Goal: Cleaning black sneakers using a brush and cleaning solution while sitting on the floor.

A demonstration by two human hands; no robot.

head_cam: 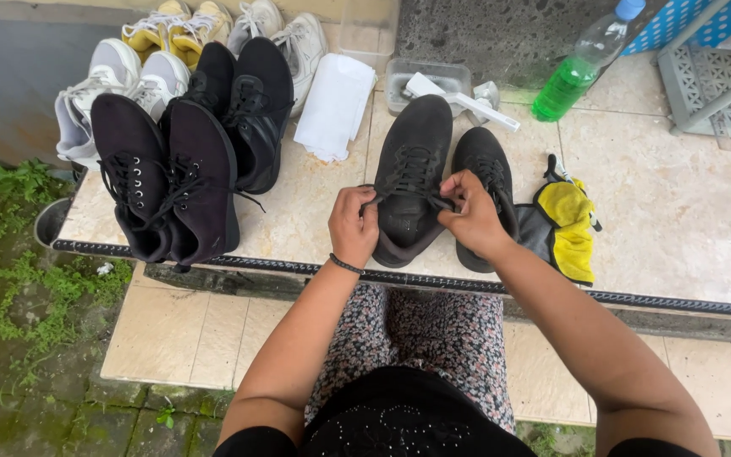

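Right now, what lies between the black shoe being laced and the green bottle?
In the head view, a clear plastic tray holding a white brush sits between the black shoe and the green bottle, on the tiled ledge.

Black shoes [412, 173] with black laces are seen on a beige tiled surface [678, 211]; a yellow-and-grey cloth [567, 227], green-filled bottle [577, 74], white sneakers [112, 85] and floral-patterned trousers [433, 338] are shown.

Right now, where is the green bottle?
In the head view, the green bottle lies tilted at the upper right of the tiled ledge, between the clear tray and a grey crate.
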